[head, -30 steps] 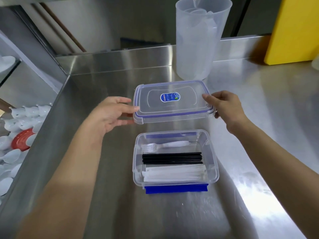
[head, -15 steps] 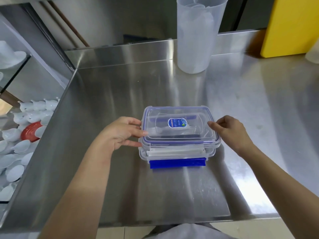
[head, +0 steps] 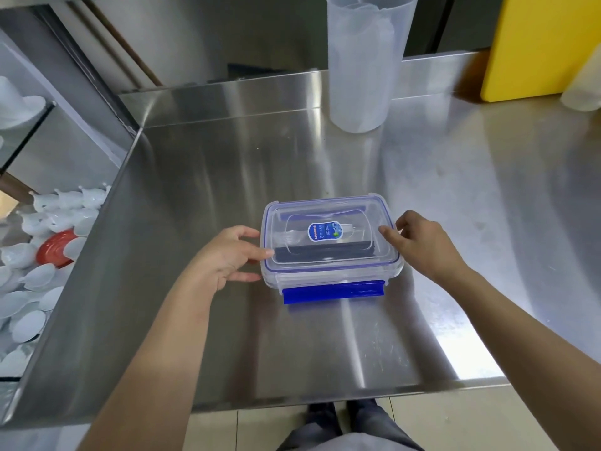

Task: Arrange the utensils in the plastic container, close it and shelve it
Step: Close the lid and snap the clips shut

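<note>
A clear plastic container (head: 331, 277) stands on the steel table (head: 227, 336), with its blue-rimmed clear lid (head: 328, 208) lying on top. Through the lid I see a clear plastic fork (head: 287, 237) and a bundle of black straws (head: 325, 252). A blue latch flap (head: 333, 291) sticks out flat at the container's near side, unclipped. My left hand (head: 224, 258) grips the lid's left edge, thumb on top and fingers against the container's side. My right hand (head: 422, 245) holds the lid's right edge with its fingertips.
A tall translucent pitcher (head: 361, 66) stands at the back of the table, and a yellow board (head: 543, 43) leans at the back right. Left of the table, a lower bin holds several white spoons (head: 29, 301) and a red item (head: 55, 250). The table's front edge (head: 325, 397) is close to me.
Both hands have brought the lid down from behind the open container and set it on top. The fork and straws now show only through the lid.
</note>
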Tool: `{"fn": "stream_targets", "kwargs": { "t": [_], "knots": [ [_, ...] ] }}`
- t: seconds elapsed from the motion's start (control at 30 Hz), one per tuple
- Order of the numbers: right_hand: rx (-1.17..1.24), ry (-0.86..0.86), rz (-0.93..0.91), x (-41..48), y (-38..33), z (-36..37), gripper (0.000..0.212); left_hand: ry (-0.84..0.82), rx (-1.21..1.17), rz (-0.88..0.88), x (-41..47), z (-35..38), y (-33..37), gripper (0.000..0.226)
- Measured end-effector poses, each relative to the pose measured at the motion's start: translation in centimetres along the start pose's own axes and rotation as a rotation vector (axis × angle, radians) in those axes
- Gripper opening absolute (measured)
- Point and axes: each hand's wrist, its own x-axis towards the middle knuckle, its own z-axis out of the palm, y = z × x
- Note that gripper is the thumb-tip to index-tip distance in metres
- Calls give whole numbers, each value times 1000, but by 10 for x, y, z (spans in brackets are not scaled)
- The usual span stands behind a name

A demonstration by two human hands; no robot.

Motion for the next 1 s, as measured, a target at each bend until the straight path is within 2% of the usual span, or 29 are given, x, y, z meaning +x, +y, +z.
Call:
{"fn": "stream_targets", "kwargs": {
  "t": [0.3,0.43,0.63,0.73,0.9,1.0],
  "knots": [
    [-108,16,-61,-7,2,6,37,-42,-70,22,-2,2,-7,50],
    [-80,-31,-52,-4,4,8,32,-45,-92,37,-3,2,-10,60],
    [57,-113,-1,-6,5,11,40,-62,-123,-17,0,0,-16,65],
    [181,-178,41,-8,8,15,40,-88,-129,-62,2,0,-19,61],
    [250,-213,83,-5,12,13,37,-84,-156,-65,5,4,-21,43],
    [350,-259,126,-4,15,9,43,-1,-168,-31,6,4,-24,40]
  ]
}}
